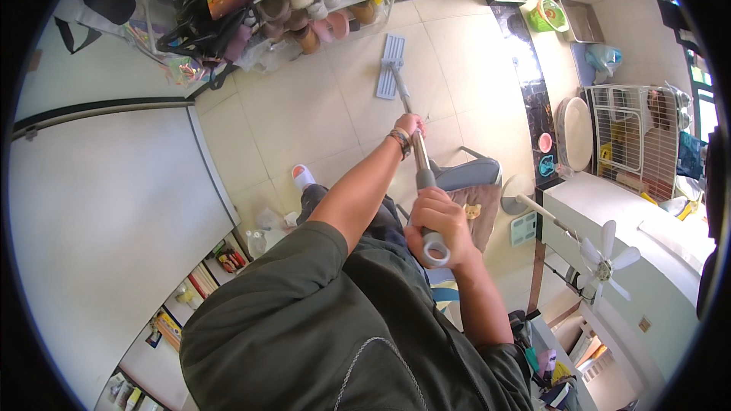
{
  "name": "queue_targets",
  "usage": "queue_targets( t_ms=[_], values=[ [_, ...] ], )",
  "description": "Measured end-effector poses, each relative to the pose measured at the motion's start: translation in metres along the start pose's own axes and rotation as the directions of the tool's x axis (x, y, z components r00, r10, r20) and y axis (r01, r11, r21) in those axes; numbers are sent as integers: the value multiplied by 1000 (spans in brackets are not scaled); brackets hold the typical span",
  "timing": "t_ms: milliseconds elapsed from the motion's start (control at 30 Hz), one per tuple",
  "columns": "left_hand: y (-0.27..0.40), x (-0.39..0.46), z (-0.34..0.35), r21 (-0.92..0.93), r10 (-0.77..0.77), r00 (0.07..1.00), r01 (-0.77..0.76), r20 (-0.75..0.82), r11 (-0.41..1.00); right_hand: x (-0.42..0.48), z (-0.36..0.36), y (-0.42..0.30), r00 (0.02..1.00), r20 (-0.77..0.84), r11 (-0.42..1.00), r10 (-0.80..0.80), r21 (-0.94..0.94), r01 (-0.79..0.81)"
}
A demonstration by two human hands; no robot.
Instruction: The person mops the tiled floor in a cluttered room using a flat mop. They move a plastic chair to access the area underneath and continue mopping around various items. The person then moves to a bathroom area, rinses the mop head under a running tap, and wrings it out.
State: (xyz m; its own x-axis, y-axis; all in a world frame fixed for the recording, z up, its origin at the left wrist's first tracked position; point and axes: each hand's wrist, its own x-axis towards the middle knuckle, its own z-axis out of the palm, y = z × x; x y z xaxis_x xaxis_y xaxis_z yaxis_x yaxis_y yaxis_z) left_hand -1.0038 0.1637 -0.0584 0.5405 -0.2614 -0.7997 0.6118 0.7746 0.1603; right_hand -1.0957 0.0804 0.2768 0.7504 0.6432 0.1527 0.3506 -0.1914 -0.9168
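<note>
Both of my hands grip the metal pole of a flat mop, which slants away from my body. My right hand wraps the grey plastic grip near the ringed top end. Farther down the pole, my left hand is closed around it, with bracelets on that wrist. The mop's flat blue-grey head rests on the cream floor tiles. Any pad beneath the head is hidden.
A shoe rack with several pairs stands ahead. Close on the right is a grey chair with a brown cushion. Beyond it are a pedestal fan, a bathroom scale and a white wire cage. A white sliding door is left.
</note>
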Motion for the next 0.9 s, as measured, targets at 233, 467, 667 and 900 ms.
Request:
queue_targets(
  t_ms=[233, 467, 667, 900],
  values=[
    [1, -43, 12, 166, 111, 990, -95, -86, 982, -17, -26, -16, 973, -208, 972, -96, 191, 137],
    [25, -116, -62, 338, 209, 898, -73, -387, 938, -29, -9, -15, 956, -275, 899, -97, 388, 203],
    [86, -109, -162, 17, 177, 755, -215, -631, 976, 19, 59, 27, 990, -142, 817, -1, 570, 83],
    [119, -79, -150, -45, 119, 780, -185, -614, 982, 62, 78, 59, 978, -203, 849, 44, 524, 70]
  ],
)
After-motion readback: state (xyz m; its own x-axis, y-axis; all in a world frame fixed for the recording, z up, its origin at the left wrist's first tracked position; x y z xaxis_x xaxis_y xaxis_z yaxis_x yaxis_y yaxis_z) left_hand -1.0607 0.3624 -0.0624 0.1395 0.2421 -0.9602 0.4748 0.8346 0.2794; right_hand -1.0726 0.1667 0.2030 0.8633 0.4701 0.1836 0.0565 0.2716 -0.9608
